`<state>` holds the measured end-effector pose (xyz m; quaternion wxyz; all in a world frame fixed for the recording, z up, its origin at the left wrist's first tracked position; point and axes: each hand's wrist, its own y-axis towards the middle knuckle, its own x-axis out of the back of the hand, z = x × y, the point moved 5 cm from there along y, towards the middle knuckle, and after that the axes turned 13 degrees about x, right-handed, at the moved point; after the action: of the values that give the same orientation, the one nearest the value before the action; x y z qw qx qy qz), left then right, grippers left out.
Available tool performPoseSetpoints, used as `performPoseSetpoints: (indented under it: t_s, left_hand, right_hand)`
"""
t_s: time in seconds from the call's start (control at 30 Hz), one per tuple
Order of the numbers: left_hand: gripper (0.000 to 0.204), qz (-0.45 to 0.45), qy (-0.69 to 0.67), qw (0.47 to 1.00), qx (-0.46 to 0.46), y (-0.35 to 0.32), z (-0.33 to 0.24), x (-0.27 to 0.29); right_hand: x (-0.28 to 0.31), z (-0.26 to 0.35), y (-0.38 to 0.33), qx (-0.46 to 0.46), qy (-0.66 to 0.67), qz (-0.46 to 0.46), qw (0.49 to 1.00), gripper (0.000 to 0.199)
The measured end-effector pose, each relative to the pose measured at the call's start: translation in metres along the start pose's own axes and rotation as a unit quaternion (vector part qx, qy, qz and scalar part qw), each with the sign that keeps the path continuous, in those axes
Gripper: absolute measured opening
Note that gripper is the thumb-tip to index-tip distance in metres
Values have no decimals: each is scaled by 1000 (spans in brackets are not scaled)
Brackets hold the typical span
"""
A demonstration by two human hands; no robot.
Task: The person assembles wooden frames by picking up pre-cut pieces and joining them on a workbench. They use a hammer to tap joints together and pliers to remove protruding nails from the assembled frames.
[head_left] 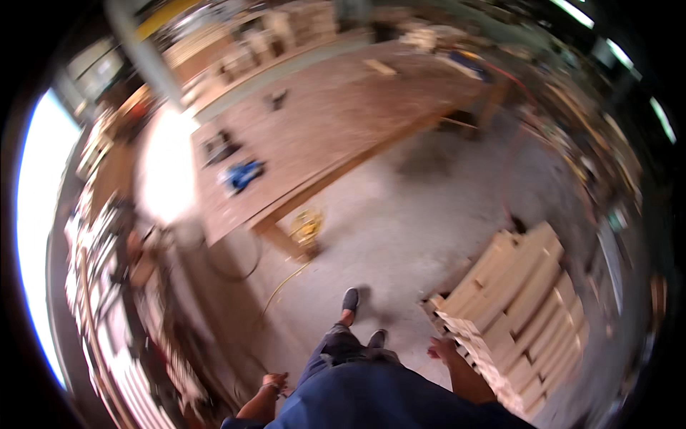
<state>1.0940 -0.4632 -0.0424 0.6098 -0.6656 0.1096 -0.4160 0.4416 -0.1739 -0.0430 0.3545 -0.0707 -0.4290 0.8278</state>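
My left hand [275, 382] hangs beside my left hip, its fingers loosely apart with nothing seen in them. On the other side my right hand [440, 349] is held out from my body, fingers slightly spread and empty. Nearest to it is a stack of light wooden boards [504, 300], close by on the right; I see no grip on it. Ahead stands a large brown worktable [336, 107]. A blue tool [243, 176], too blurred to name, lies near its left end beside a dark tool [221, 147].
Below the table's near corner sits a coiled yellow hose [307, 227], with a line trailing over the grey floor [379, 222]. Piled wood and material [107, 286] runs along the left side. More stacked wood [279, 36] stands behind the table, and clutter [586, 150] lines the right.
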Motion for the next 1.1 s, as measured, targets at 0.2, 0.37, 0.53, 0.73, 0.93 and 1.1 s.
performPoseSetpoints:
  t_s: [0.2,0.37,0.53,0.73,0.93,1.1]
  left_hand:
    - [68,-53,-2,998,-30,-64,105,-93]
    - [73,-78,-90,992,-30,-12,146,-93]
    - [60,-38,-155,984,-78,5,114,-19]
    - [45,-8,-87,980,-176,102,109,77]
    - [26,95,-480,872,24,111,122,205]
    - [26,35,-520,853,32,110,107,290]
  right_hand:
    - [-31,-27,-32,-68,-67,78,992,38]
    - [-104,18,-45,-74,-113,130,982,38]
    - [-186,59,11,-17,-217,135,967,42]
    - [-355,148,-33,71,-246,168,952,43]
    - [-563,227,-126,133,-342,278,888,36]
    - [-673,266,-141,236,-408,384,794,30]
